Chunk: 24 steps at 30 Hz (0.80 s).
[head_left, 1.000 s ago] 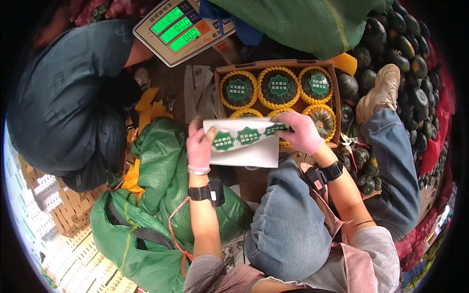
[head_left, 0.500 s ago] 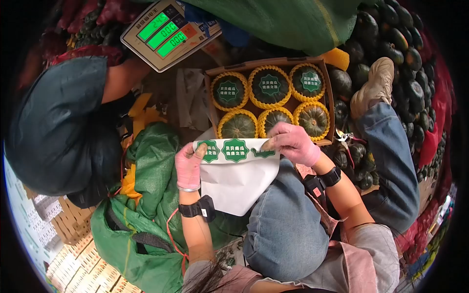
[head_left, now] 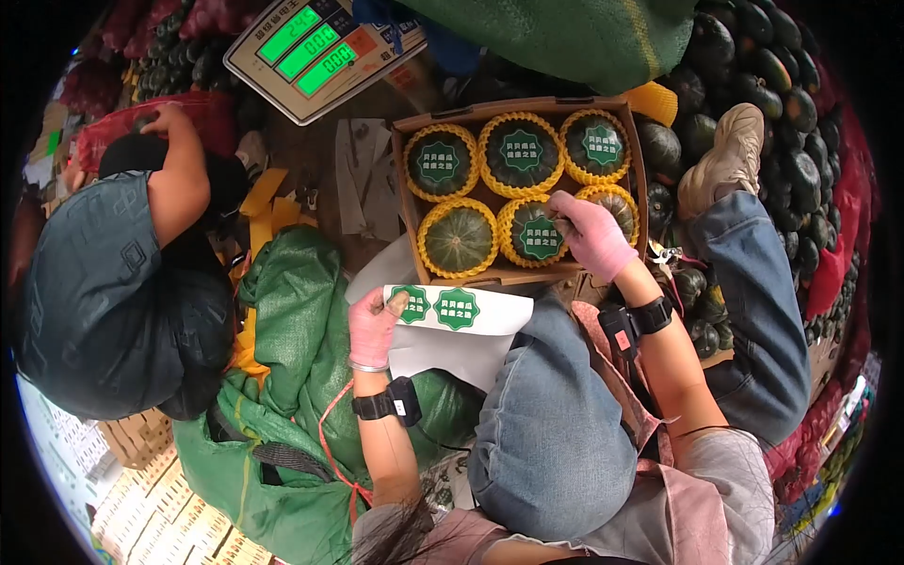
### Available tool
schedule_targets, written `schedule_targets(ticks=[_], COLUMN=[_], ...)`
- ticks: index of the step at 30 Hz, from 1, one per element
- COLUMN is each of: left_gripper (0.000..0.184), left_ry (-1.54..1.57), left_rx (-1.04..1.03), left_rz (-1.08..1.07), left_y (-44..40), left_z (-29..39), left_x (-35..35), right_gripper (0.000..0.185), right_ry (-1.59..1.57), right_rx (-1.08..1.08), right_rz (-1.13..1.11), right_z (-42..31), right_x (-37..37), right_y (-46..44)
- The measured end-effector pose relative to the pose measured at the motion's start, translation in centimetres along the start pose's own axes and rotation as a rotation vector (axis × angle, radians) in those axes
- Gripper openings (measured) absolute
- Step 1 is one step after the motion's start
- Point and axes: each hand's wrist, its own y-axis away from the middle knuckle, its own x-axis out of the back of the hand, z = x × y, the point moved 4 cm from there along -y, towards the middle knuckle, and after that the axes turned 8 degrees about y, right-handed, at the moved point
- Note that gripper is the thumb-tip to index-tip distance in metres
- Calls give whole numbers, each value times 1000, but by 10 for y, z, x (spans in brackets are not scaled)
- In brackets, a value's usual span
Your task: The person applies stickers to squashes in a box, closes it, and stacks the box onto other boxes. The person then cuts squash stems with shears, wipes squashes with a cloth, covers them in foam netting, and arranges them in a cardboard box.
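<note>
My left hand, in a pink glove, pinches the end of a white backing strip with green label stickers on it. My right hand, also gloved, is over the front row of the cardboard box. Its fingers pinch the edge of a green sticker, which lies against the middle front pumpkin. That pumpkin sits in a yellow foam net. Labelled pumpkins fill the back row. The front left pumpkin has no label; the front right pumpkin is partly hidden by my hand.
A digital scale with lit green displays stands at the back left. Another person crouches on the left, a hand on a red net bag. Loose dark pumpkins pile up at the right. Green sacks lie beside my left arm.
My right hand has moved from the strip up to the middle front pumpkin with a sticker. Two stickers now show on the strip. The other person's arm has swung towards the red net bag.
</note>
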Motion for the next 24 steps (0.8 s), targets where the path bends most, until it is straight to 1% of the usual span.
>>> schedule_targets(ticks=[2,5,8,11,14,17,20,21,22,24], left_gripper=[18,13,12,14,14,15,15,15,16,16], left_ry=[-7,27,30,25,23,23,38,43,30,5], left_rx=[-3,-23,-35,-28,3,14,-7,-12,-20,-47], left_rz=[-2,-4,-11,-14,-15,-18,-14,-16,-12,-4], left_y=[1,3,2,1,0,-1,-2,-1,0,-2], left_z=[-2,5,9,9,9,8,9,9,10,12], left_x=[0,-5,-8,-10,-11,-12,-9,-9,-9,-10], right_gripper=[19,18,19,27,34,38,37,32,26,21], right_ry=[144,271,259,327,286,425,95,67,24,151], right_rx=[32,7,-17,-82,-240,-460,-271,-235,-198,-125], right_rz=[-18,-19,6,29,-8,-7,-90,-228,-223,-252], right_z=[2,-3,-9,-12,-14,-25,-32,-45,-48,-40], right_x=[-9,-10,-11,-14,-14,-1,-1,1,-4,-23], right_y=[-1,2,2,4,2,-3,0,-4,-7,-14])
